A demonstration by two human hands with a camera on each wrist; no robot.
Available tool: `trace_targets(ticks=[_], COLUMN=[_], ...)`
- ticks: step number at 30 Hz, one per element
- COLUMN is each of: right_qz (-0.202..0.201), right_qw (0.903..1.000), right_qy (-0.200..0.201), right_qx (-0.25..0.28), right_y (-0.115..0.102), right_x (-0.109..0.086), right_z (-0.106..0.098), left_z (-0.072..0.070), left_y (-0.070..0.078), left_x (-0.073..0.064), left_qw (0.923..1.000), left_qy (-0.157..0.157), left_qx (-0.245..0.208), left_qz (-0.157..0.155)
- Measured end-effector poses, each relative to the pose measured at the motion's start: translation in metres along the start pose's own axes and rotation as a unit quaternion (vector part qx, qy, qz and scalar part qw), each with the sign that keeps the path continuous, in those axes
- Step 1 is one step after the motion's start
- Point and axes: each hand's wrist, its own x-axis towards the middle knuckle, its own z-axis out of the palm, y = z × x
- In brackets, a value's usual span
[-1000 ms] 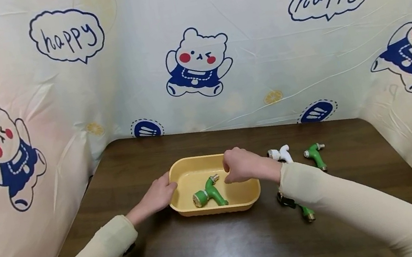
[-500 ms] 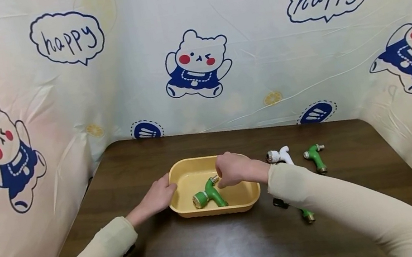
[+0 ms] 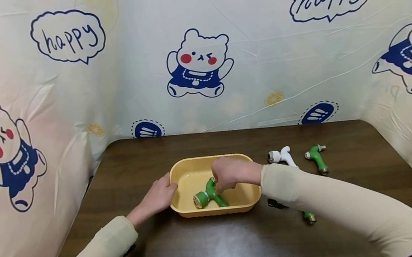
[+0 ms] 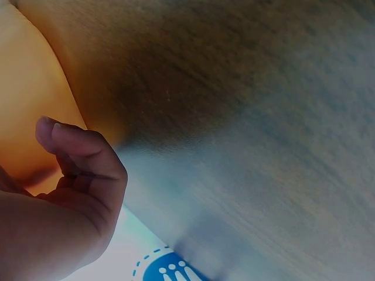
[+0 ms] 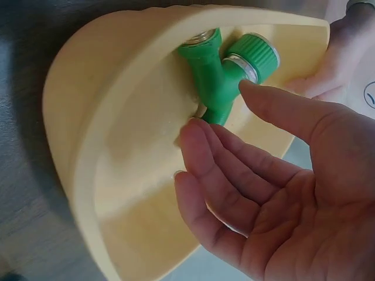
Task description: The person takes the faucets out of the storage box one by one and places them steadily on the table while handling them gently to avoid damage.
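Observation:
A yellow plastic basin [image 3: 214, 211] stands on the table with a green tap [image 3: 210, 194] lying inside it. My left hand [image 3: 158, 194] grips the basin's left end, the thumb over the rim; the left wrist view shows its curled fingers [image 4: 96, 152] at the wall. My right hand [image 3: 232, 172] reaches into the basin from the right, at the tap's right side. In the right wrist view its thumb and fingers [image 5: 202, 146] stand apart, close about the green tap without visibly closing on it. The tap's spout end is partly hidden by the fingers.
Right of the basin lie a white tap [image 3: 286, 156] and a green tap [image 3: 317, 159]. Another green tap [image 3: 309, 217] and a black piece [image 3: 276, 203] are partly covered by the right forearm. A printed cloth [image 3: 269, 66] encloses the brown table [image 3: 211, 251].
My right hand has moved left and lower inside the basin, up to the green tap. The left hand keeps its hold on the basin, which has stayed in place.

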Motion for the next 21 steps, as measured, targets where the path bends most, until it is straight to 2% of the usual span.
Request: trace_targets(ticks=[12,21], right_qz=[0.040,0.054], right_qw=[0.9986,0.9970], right_qy=[-0.032,-0.054], right_qx=[-0.015,-0.012], right_y=[-0.007,-0.013], right_x=[0.009,0.011], right_z=[0.004,0.006], left_z=[0.000,0.000], left_y=[0.000,0.000], left_x=[0.002,0.001], left_qw=[1.0000,1.0000], left_qy=[0.001,0.000], left_qx=[0.000,-0.004], left_qz=[0.001,-0.002])
